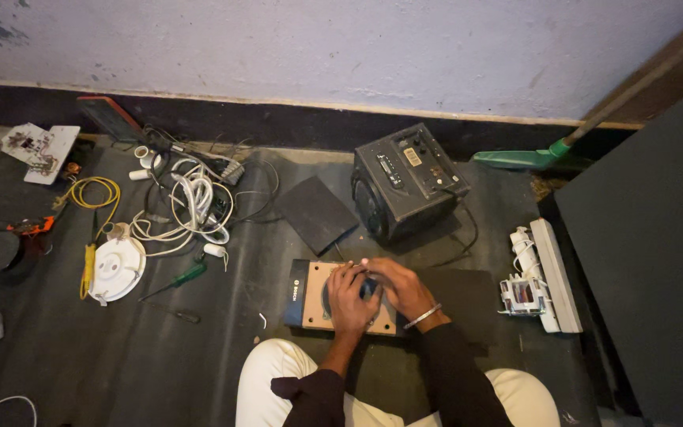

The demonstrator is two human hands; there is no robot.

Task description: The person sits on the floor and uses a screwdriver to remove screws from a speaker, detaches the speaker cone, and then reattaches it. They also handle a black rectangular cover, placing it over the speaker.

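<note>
Person sits on the floor (160, 356), knees up, both hands down on a flat wooden panel (314, 296) with a dark rim that lies just in front of the legs. A round dark part (368, 288) sits in the panel's middle, mostly hidden. Left hand (351, 296) lies over it, fingers curled down around it; right hand (401, 286), bracelet at the wrist, presses in from the other side, fingertips meeting the left's. Both look clenched on that round part, though how firm the grip is I cannot tell. Beyond the panel, a black speaker box (405, 186) stands tilted, a thin cable trailing from it toward the panel. A loose dark plate (315, 212) lies beside the box. Off to the left: a tangle of white wires (191, 205), a yellow cord (92, 194), a white round fitting (116, 269), a green-handled screwdriver (179, 278). Risks, as I judge them: the panel is unclamped and could slide or tip under uneven pressure; the trailing cable could snag; dim light hides small parts.
</note>
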